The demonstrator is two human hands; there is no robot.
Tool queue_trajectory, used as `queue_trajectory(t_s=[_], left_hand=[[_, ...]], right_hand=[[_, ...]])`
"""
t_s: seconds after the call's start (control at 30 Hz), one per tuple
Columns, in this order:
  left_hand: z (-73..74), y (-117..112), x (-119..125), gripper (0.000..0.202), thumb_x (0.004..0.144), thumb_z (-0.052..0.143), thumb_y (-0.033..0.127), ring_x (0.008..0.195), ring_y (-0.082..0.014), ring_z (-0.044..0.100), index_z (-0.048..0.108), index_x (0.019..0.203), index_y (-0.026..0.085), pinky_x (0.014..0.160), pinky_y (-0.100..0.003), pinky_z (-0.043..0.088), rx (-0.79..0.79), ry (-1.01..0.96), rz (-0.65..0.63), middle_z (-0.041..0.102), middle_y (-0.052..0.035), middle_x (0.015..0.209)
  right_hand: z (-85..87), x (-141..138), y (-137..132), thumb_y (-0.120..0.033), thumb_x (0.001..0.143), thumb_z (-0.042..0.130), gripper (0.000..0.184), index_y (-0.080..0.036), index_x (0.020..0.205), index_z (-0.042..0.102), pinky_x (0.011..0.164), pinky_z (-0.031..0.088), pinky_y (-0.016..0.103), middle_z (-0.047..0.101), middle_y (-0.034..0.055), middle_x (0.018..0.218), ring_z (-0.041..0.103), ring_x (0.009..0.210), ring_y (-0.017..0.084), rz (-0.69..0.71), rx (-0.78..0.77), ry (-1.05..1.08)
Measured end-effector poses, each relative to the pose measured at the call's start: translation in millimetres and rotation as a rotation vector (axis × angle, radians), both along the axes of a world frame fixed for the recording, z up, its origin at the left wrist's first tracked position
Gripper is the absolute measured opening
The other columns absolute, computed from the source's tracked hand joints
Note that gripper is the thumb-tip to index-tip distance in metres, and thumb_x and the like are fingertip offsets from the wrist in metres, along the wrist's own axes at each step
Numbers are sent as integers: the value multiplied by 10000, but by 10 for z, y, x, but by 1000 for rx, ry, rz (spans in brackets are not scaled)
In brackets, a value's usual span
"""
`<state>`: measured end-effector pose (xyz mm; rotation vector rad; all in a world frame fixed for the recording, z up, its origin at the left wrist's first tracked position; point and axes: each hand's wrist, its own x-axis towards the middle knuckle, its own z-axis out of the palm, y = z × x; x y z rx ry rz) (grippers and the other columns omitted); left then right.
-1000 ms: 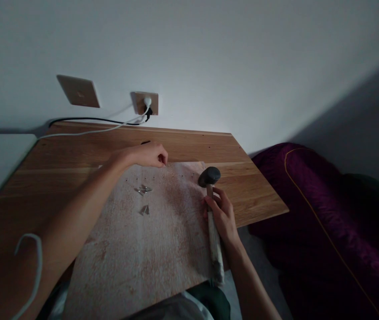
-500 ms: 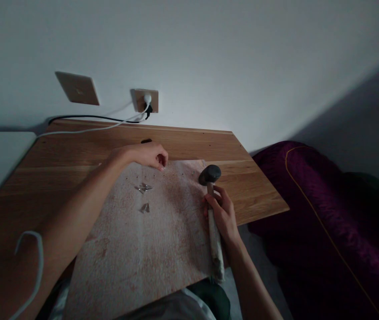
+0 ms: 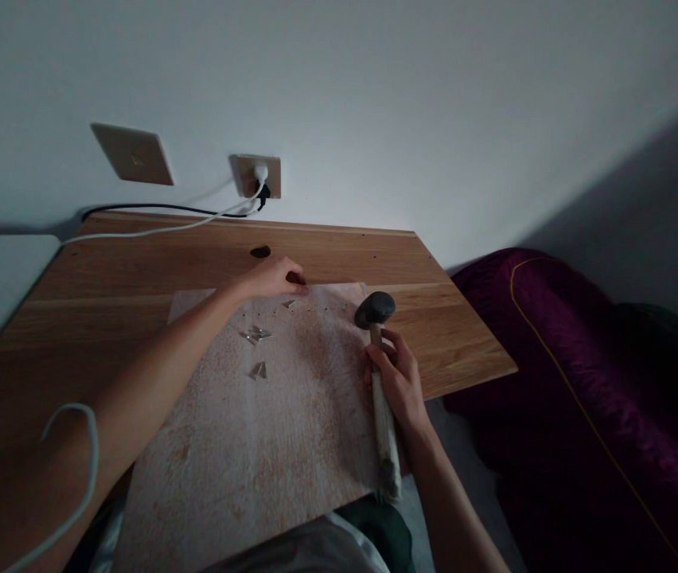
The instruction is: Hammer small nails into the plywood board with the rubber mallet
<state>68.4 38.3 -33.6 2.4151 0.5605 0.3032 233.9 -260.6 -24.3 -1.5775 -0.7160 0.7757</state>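
Observation:
My left hand (image 3: 274, 278) reaches to the far edge of a pale plywood board (image 3: 255, 454), its fingers curled into a pinch; what they hold is too small to make out. A single nail (image 3: 288, 303) lies just below it. More loose nails (image 3: 256, 335) and another small group (image 3: 259, 370) lie on the board nearer me. A row of tiny dark nail heads (image 3: 321, 301) runs along the far edge. My right hand (image 3: 397, 382) is wrapped round the pale handle of a hammer (image 3: 376, 309), whose dark head rests on the board's right side.
The board lies on a wooden desk (image 3: 106, 270) with a dark hole (image 3: 260, 251). White and black cables run from a wall socket (image 3: 259, 176). A white cable (image 3: 73, 469) loops at lower left. Purple bedding (image 3: 554, 358) lies to the right.
My left hand slid slightly farther toward the board's far edge, and a single nail now lies on the board just below it. The right hand and hammer have hardly moved.

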Motion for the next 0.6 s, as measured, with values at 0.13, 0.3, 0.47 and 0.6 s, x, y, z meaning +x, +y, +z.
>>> queue_trajectory(t_s=[0.13, 0.3, 0.47, 0.6], left_hand=[[-56, 36, 13, 193, 867, 821, 357, 776, -172, 709, 839, 909, 169, 729, -261, 454, -50, -41, 29, 824, -50, 859], [-100, 63, 22, 212, 852, 831, 391, 713, -156, 660, 844, 886, 182, 709, -270, 432, -106, -76, 36, 796, -25, 788], [-116, 69, 39, 211, 846, 813, 378, 682, -151, 608, 830, 829, 168, 690, -286, 388, -94, -50, 89, 752, -19, 725], [-111, 54, 44, 215, 844, 799, 379, 624, -134, 552, 813, 785, 172, 648, -284, 352, -80, -69, 91, 702, 2, 656]], right_hand=[[-11, 9, 4, -516, 778, 848, 457, -258, 1091, 639, 406, 444, 255, 684, -54, 728, 537, 443, 122, -3, 7, 5], [-17, 28, -5, -514, 805, 842, 449, -261, 1115, 640, 405, 448, 255, 698, -50, 740, 556, 439, 124, 16, -5, -1], [-4, 26, -5, -503, 797, 852, 442, -256, 1095, 638, 406, 452, 255, 691, -51, 730, 560, 445, 123, 14, -1, -4], [8, 18, 2, -514, 791, 856, 452, -253, 1088, 638, 406, 451, 257, 693, -52, 722, 560, 435, 121, 9, 7, 1]])
